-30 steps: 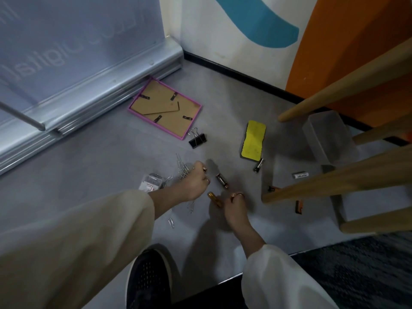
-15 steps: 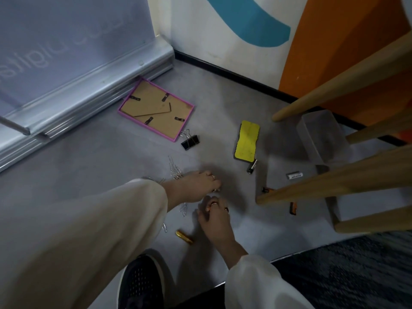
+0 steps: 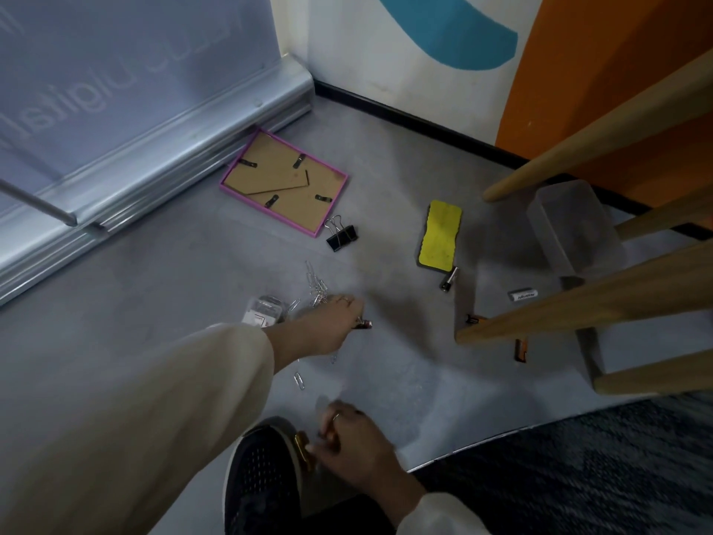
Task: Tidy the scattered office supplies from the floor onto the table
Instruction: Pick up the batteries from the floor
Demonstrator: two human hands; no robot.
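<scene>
Scattered on the grey floor (image 3: 193, 272): a pink picture frame (image 3: 284, 182) face down, a black binder clip (image 3: 342, 237), a yellow eraser (image 3: 440, 235), loose paper clips (image 3: 317, 287), several batteries (image 3: 448, 279).

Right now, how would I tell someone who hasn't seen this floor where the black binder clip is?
Find the pink picture frame lying face down near the silver banner base. The black binder clip sits on the grey floor just off the frame's nearest corner. It is the only black clip with wire handles; the loose paper clips nearby are thin silver wire.
</scene>
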